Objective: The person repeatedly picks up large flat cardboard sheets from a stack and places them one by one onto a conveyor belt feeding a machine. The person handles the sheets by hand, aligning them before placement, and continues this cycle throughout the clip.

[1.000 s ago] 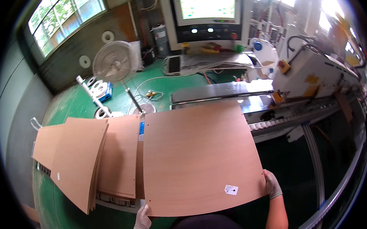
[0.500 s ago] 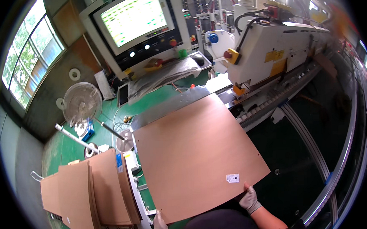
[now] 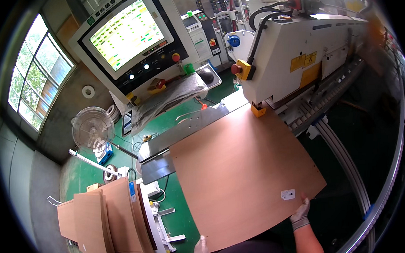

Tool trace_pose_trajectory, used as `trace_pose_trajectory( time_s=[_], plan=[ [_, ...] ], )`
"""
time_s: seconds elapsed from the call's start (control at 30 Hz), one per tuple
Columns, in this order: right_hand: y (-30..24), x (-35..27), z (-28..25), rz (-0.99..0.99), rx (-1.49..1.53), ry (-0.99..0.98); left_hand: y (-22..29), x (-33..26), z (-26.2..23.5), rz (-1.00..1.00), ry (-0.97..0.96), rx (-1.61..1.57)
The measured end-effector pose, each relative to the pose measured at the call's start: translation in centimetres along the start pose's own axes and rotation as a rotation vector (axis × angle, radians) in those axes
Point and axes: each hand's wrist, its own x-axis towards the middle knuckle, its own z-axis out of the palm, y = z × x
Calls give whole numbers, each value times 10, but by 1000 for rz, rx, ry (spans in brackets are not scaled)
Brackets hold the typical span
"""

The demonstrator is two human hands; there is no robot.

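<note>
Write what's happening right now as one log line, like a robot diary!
left hand: gripping near edge of wooden panel | right hand: gripping its right corner | panel: flat, far edge at edge-banding machine | panel stack: left

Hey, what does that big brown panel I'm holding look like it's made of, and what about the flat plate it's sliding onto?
The big brown panel looks like a wood-based board, perhaps laminated: even tan, matt face, thin straight edges; the core cannot be told. A small white sticker sits near the right hand, and the left hand is at the near edge. The flat plate looks like bare metal: grey, dull sheen, small holes.
</note>
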Motion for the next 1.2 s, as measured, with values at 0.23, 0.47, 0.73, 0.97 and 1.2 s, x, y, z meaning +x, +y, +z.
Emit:
trace_pose_trajectory(
  time_s=[0.23,0.47,0.73,0.97,1.2],
  plan=[
    [-79,64,-27,-192,-38,-15,35,6,96,340,-139,823],
    [-114,63,5,-243,-5,-79,45,38,159,112,-542,708],
    [22,-41,36,-134,-97,-220,15,105,176,-240,-449,384],
    [-7,13,9,-73,-74,122,-32,77,45,-368,-285,320],
    [-74,39,12,-227,-302,336,-108,45,-163,207,-12,1342]
  ],
)
